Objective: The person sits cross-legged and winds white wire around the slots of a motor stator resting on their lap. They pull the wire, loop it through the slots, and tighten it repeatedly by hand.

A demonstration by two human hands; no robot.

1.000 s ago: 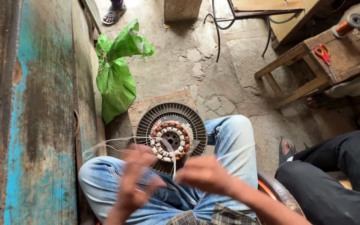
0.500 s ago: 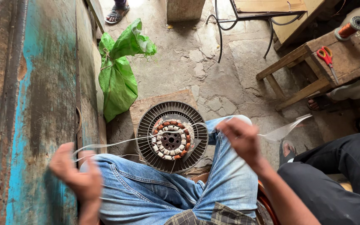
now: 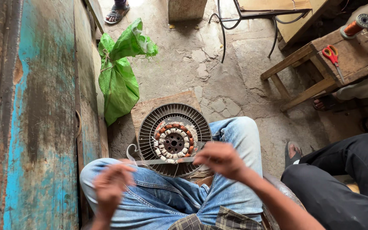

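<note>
Seated, knees apart in blue jeans; round motor stator propped between the knees on a wooden block, ringed with copper coils around a dark hub. Pale tape stretched across the stator's lower edge, running from hand to hand, with a small loop at its left end. Right hand closed on the tape's right end, just beside the stator's rim; left hand blurred, fingers curled near the tape's left end, above the left thigh; cannot tell whether truly gripping. Green bag on the stone floor beside a worn blue door, well apart from the hands. Wooden stool at upper right, bearing red scissors and an orange spool. Another person's dark-trousered leg at lower right.
</note>
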